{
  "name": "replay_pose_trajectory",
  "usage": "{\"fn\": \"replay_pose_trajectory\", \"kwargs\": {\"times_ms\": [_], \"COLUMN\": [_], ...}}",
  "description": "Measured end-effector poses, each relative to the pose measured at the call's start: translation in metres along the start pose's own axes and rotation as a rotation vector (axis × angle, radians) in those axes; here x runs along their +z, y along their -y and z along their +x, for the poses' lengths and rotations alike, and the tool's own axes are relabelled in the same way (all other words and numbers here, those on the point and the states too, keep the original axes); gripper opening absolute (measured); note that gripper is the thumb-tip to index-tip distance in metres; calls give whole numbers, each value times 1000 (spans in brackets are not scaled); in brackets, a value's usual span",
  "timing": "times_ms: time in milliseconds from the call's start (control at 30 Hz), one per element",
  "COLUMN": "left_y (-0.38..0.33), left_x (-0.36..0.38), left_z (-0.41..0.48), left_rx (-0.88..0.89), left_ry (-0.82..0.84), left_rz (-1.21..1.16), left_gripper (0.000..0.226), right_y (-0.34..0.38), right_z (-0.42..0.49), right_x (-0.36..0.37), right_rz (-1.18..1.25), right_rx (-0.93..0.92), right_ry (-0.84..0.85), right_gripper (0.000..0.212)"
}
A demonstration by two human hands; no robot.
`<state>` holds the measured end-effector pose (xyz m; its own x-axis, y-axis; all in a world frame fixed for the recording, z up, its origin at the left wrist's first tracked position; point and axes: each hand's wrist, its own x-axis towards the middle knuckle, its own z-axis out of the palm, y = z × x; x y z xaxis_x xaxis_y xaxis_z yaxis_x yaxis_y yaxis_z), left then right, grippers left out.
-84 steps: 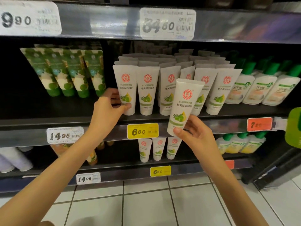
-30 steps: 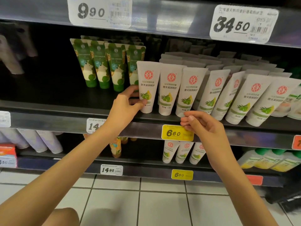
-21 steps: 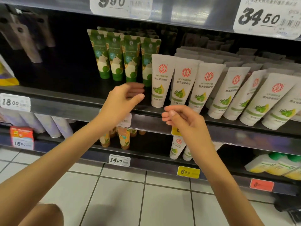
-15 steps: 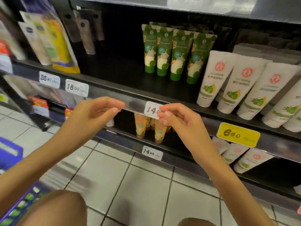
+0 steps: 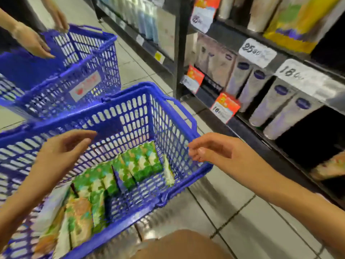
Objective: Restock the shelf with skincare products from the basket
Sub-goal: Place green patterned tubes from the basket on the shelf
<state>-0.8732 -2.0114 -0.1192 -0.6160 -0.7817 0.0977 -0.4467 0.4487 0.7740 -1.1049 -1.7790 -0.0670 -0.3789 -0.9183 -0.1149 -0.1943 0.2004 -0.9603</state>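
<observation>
Basket (image 5: 130, 116) — green tubes (image 5: 141, 163) inside, tiled floor (image 5: 233, 212) | shelves (image 5: 326, 85) right | left hand (image 5: 61, 152), right hand (image 5: 214, 148) — grip slack, empty

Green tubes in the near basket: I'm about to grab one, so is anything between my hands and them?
Nothing visible. The left hand and right hand hover empty over the open-topped basket, and the green tubes lie uncovered on its floor.

The light was bright and even, leaving a pale sheen on the floor tiles (image 5: 233, 212) below the right hand (image 5: 214, 152). Motion blur smeared the whole view. The tubes (image 5: 141, 165) in the basket (image 5: 130, 113), under the left hand (image 5: 61, 152), broke into blocky patches. The price labels (image 5: 257, 52) above the right hand were barely legible. The shelf (image 5: 242, 126) recesses to the right of that hand lay dark, and its uprights leaned with wide-angle distortion.
</observation>
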Motion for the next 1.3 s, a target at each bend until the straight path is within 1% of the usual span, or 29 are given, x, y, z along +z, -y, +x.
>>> {"fn": "replay_pose_trajectory", "kwargs": {"times_ms": [67,167,200,267,333,400,467,533,600,667,733,767,800,867,900,967,1067,1100,1133,1167,1233,1300], "left_y": [18,37,44,58,74,93,104,111,113,117,123,126,128,131,134,139,147,146,145,142,125,97], "left_x": [-5,-4,2,25,55,86,111,132,149,159,164,165,164,160,157,144,121,114,108,104,94,86], "left_z": [7,15,17,15,11,9,12,17,21,26,30,31,32,34,33,28,17,14,13,13,14,15], "left_rx": [-55,-123,-171,-342,-563,-684,-761,-849,-913,-918,-895,-883,-881,-865,-849,-821,-821,-810,-795,-789,-738,-609], "left_ry": [16,37,58,160,275,385,439,391,298,259,257,255,254,257,264,249,187,177,151,129,101,82], "left_rz": [23,23,6,-82,-152,-28,75,67,94,126,160,162,146,63,25,-28,-148,-208,-280,-351,-452,-484], "left_gripper": [22,21,20,16,12,20,27,36,38,41,46,50,52,50,47,44,52,51,47,43,38,24], "right_y": [4,5,3,-3,-17,-34,-56,-77,-94,-109,-120,-124,-127,-135,-138,-143,-151,-148,-144,-138,-115,-85], "right_z": [17,51,63,89,113,137,155,169,180,191,199,203,207,211,212,208,203,203,203,204,201,188], "right_x": [12,32,41,63,83,102,120,137,153,170,185,191,196,206,212,227,242,240,235,228,209,186], "right_rz": [-13,-50,-47,-2,59,49,-103,-294,-503,-702,-882,-946,-968,-976,-992,-1066,-1154,-1135,-1066,-945,-589,-130], "right_rx": [22,43,58,109,187,251,296,336,382,427,456,462,463,428,406,427,453,450,456,482,550,609], "right_ry": [39,108,146,194,188,192,213,259,385,519,577,570,526,434,410,400,378,376,370,364,383,401], "right_gripper": [10,10,11,13,11,9,10,17,19,33,45,45,40,20,23,31,38,40,42,44,44,35]}}
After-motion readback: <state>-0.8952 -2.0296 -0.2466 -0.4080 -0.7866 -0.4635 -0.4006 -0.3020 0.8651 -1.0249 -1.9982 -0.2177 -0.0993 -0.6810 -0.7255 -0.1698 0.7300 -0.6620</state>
